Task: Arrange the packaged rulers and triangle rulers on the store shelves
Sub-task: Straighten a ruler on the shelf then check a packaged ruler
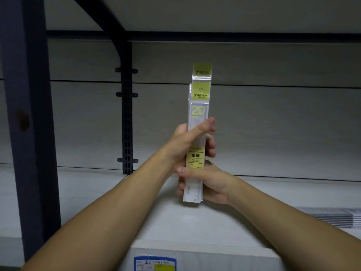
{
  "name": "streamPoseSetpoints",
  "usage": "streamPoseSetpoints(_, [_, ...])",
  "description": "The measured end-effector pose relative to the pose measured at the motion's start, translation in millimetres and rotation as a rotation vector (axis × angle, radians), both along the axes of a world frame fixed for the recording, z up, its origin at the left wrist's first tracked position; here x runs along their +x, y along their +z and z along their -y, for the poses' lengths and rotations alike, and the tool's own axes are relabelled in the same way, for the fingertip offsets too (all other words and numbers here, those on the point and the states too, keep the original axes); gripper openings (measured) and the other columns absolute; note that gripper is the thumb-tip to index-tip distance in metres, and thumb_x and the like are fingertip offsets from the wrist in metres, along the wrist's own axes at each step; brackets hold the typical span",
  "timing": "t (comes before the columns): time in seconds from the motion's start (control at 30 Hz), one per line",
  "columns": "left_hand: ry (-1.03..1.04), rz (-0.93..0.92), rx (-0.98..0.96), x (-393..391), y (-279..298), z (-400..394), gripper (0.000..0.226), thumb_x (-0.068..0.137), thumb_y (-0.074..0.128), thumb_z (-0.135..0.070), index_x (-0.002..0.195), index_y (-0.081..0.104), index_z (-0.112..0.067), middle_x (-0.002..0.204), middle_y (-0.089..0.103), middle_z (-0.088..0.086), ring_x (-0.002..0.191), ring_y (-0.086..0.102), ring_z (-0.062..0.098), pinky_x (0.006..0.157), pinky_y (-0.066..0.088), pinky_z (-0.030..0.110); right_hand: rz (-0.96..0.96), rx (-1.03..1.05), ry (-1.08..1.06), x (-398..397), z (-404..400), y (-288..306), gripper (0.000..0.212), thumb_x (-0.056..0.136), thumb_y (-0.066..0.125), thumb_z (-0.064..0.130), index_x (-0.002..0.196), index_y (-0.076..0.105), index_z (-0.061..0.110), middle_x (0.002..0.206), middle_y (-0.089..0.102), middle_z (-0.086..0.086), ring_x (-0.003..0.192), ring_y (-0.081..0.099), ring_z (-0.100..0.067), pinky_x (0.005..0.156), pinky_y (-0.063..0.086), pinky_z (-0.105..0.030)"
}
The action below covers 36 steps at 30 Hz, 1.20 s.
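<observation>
- Nearest the camera, at the bottom edge, sits a white box (pixel 205 259) with a blue-bordered label (pixel 155 264) on its front face; its print is too small to read.
- Two bare forearms reach up and forward from the lower corners and meet at the middle of the view.
- Between the hands stands a bundle of packaged rulers (pixel 197 133), upright, in clear sleeves with yellow-green header cards. One sleeve rides higher than the rest, so the tops are uneven.
- Its lower end hangs just above the white shelf (pixel 88 192), not resting on it.
- The person's left hand (pixel 187 141) wraps the middle of the bundle, thumb laid across the front and fingers curled round the far edge.
- The person's right hand (pixel 207 182) grips the lower part, thumb across the front and fingers folded behind.
- A flat stack of similar packages (pixel 336 216) lies on the shelf at the far right.
- A dark upright post (pixel 29 114) stands at the left, and a slotted bracket strip (pixel 127 124) runs down the pale back panel.
- Judging by looks, the bundle is light and fairly stiff lengthwise, but the glossy sleeves probably slide against one another.
- A firm squeeze across the flat faces near the middle, with a second hand low down, should keep them squared.
</observation>
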<state>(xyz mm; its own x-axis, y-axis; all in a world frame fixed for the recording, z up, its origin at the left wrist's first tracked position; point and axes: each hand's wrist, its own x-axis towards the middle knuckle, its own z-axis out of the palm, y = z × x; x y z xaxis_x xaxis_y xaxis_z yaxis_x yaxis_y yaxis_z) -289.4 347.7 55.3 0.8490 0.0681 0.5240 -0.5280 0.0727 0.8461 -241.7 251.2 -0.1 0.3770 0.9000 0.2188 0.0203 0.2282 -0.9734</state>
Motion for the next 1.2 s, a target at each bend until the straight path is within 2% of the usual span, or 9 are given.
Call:
streamPoseSetpoints(0.1, [-0.053, -0.011, 0.023, -0.4, 0.1, -6.8, 0.05, 0.085, 0.065, -0.03, 0.125, 0.054, -0.002, 0.099, 0.07, 0.02, 0.079, 0.067, 0.036, 0.079, 0.054, 0.043, 0.071, -0.072, 0.06, 6.1, 3.6, -1.4, 0.038, 0.074, 0.081, 0.019, 0.104, 0.067, 0.0, 0.1, 0.069, -0.027, 0.09, 0.066, -0.038, 0.092, 0.054, -0.05])
streamPoseSetpoints(0.2, [-0.08, -0.011, 0.035, 1.9, -6.4, -12.4, 0.051, 0.085, 0.064, -0.025, 0.13, 0.052, -0.005, 0.104, 0.068, 0.021, 0.084, 0.068, 0.038, 0.079, 0.056, 0.042, 0.075, -0.083, 0.023, 10.5, 4.1, -7.7, 0.035, 0.078, 0.077, 0.012, 0.109, 0.066, -0.001, 0.105, 0.068, -0.029, 0.095, 0.065, -0.04, 0.099, 0.049, -0.055])
streamPoseSetpoints(0.3, [-0.074, -0.017, 0.059, 3.1, -12.4, -14.2, 0.041, 0.088, 0.065, -0.02, 0.127, 0.055, -0.01, 0.086, 0.067, 0.017, 0.068, 0.066, 0.032, 0.064, 0.057, 0.037, 0.031, -0.04, 0.034, 6.9, 0.8, -10.3, 0.014, 0.08, 0.073, 0.005, 0.093, 0.069, 0.003, 0.088, 0.068, -0.021, 0.08, 0.066, -0.035, 0.089, 0.053, -0.051])
streamPoseSetpoints(0.5, [-0.023, 0.012, -0.043, 10.6, -9.3, -4.1, 0.014, 0.085, 0.066, -0.017, 0.097, 0.061, -0.013, 0.062, 0.048, 0.006, 0.047, 0.048, 0.019, 0.049, 0.045, 0.028, -0.029, -0.008, -0.052, 2.7, -4.9, -2.9, 0.013, 0.072, 0.077, 0.001, 0.08, 0.068, 0.007, 0.064, 0.057, -0.009, 0.056, 0.055, -0.022, 0.065, 0.055, -0.042])
streamPoseSetpoints(0.7, [-0.094, -0.019, 0.029, 12.0, -10.5, -9.7, 0.051, 0.084, 0.066, -0.021, 0.132, 0.051, -0.008, 0.109, 0.067, 0.023, 0.091, 0.067, 0.042, 0.082, 0.056, 0.046, 0.081, -0.076, 0.023, 9.8, 1.6, -2.6, 0.041, 0.081, 0.073, 0.008, 0.119, 0.063, -0.005, 0.11, 0.066, -0.026, 0.096, 0.068, -0.031, 0.095, 0.053, -0.049])
streamPoseSetpoints(0.87, [-0.086, -0.12, 0.024, 12.2, -20.9, -5.4, 0.018, 0.084, 0.071, -0.023, 0.09, 0.064, -0.007, 0.072, 0.063, 0.014, 0.054, 0.061, 0.025, 0.053, 0.053, 0.03, -0.025, -0.072, 0.006, 9.1, 0.7, -13.8, 0.025, 0.077, 0.074, -0.002, 0.1, 0.067, 0.001, 0.086, 0.068, -0.018, 0.078, 0.067, -0.033, 0.082, 0.059, -0.047])
streamPoseSetpoints(0.97, [-0.027, -0.142, -0.011, 15.7, -20.8, -2.0, 0.031, 0.084, 0.075, -0.029, 0.067, 0.052, -0.017, 0.053, 0.046, 0.004, 0.039, 0.045, 0.017, 0.045, 0.043, 0.025, -0.084, -0.084, -0.035, 7.6, -0.9, -14.2, 0.025, 0.079, 0.073, -0.01, 0.098, 0.064, 0.004, 0.073, 0.065, -0.008, 0.066, 0.063, -0.024, 0.07, 0.058, -0.045])
streamPoseSetpoints(1.07, [0.016, -0.129, -0.037, 16.6, -15.1, -1.5, 0.037, 0.087, 0.071, -0.033, 0.064, 0.046, -0.018, 0.05, 0.04, 0.001, 0.038, 0.04, 0.015, 0.046, 0.04, 0.025, -0.044, -0.079, -0.049, 6.9, -2.3, -8.3, 0.019, 0.082, 0.069, -0.012, 0.086, 0.064, 0.006, 0.066, 0.062, -0.005, 0.058, 0.058, -0.019, 0.068, 0.057, -0.042])
streamPoseSetpoints(1.2, [0.023, -0.056, -0.013, 12.5, -11.1, -7.1, 0.025, 0.084, 0.073, -0.028, 0.09, 0.062, -0.007, 0.075, 0.065, 0.014, 0.057, 0.061, 0.028, 0.058, 0.053, 0.033, -0.002, -0.051, 0.003, 8.5, -3.0, -5.1, 0.019, 0.079, 0.075, -0.004, 0.095, 0.068, 0.004, 0.084, 0.067, -0.013, 0.073, 0.065, -0.026, 0.085, 0.056, -0.05])
